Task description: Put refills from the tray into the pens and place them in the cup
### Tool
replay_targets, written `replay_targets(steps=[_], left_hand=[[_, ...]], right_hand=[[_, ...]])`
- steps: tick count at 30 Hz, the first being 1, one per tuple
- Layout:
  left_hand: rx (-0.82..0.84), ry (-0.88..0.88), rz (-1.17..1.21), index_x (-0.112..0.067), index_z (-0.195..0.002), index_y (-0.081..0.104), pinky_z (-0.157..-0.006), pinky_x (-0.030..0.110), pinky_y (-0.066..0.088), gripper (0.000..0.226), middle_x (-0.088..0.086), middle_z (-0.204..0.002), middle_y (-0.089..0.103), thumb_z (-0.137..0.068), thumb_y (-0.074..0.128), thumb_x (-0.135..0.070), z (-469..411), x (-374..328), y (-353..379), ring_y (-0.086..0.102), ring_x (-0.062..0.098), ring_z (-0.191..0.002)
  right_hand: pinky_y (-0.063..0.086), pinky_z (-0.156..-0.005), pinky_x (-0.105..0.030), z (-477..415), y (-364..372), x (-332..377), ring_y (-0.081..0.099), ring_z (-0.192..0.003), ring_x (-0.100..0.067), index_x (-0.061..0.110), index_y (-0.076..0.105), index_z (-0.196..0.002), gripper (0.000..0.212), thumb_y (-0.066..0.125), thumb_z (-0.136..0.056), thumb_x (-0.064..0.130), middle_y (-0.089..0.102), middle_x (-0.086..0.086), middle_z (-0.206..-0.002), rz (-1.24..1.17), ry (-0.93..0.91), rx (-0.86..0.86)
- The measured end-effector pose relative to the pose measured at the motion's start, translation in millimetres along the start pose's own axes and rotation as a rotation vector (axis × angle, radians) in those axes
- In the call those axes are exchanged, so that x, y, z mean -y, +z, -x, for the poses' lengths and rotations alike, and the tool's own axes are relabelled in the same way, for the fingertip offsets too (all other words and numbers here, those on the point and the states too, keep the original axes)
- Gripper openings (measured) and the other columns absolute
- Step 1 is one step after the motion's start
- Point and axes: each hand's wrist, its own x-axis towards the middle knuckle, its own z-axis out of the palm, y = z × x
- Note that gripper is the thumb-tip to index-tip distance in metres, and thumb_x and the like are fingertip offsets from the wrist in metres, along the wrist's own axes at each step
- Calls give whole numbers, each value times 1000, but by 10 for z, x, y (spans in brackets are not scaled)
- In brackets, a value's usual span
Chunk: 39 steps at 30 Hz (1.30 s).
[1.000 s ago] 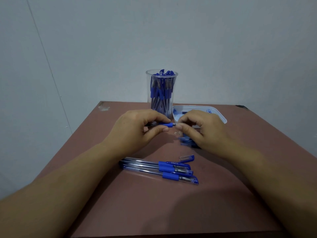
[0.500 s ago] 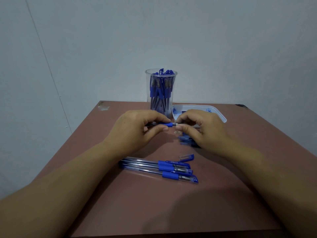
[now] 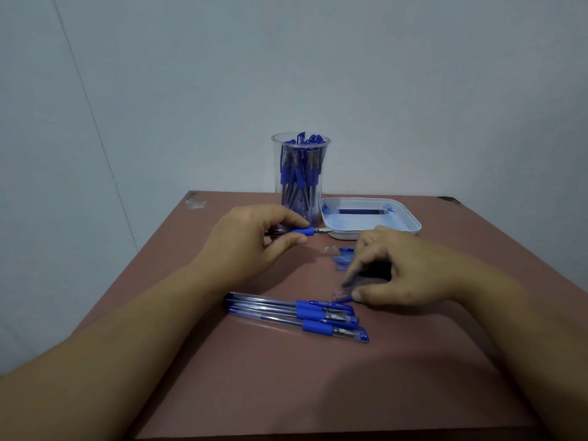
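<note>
My left hand [image 3: 251,243] grips a pen [image 3: 304,231] by its blue grip, tip pointing right, just in front of the cup. The clear cup [image 3: 300,186], packed with several blue pens, stands at the back of the table. To its right sits the white tray [image 3: 413,225] with one dark refill [image 3: 359,212] in it. My right hand [image 3: 401,275] is low over the table, its index finger and thumb pinching a loose pen cap [image 3: 341,294]. Three capped pens [image 3: 296,313] lie side by side just in front of that cap.
A small pile of blue caps [image 3: 343,257] and tiny clear pieces [image 3: 331,248] lies between my hands, near the tray. The brown table [image 3: 286,377] ends at a pale wall behind; its back left corner is chipped.
My right hand left the pen tip and dropped towards me onto the loose cap by the lying pens. My left hand still holds the pen in place.
</note>
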Motion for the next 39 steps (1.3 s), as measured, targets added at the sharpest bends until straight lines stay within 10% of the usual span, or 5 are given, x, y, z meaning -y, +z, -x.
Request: replay_targets(steps=[20,39], left_hand=[[3,32,1,-31,-101,74,-65,24,54,21,-22,-88,69,-82,71,-40,7,-38,7,64,-1,-76],[-79,-31,87,-20,-107,73,-78,5,45,28,-8,-95,72,-80,80,-26,-4,-298,139,62,-3,-88]], right_hand=[[46,-68,-7,-149,75,-41,61,-80,-2,43,60,-89,24,72,-86,22,68,13,-84,-77,-35,-464],[58,-74,-42,-302,236,137,68,-80,-29,26,66,-89,9,69,-88,17,71,-1,-84,-724,49,-539]])
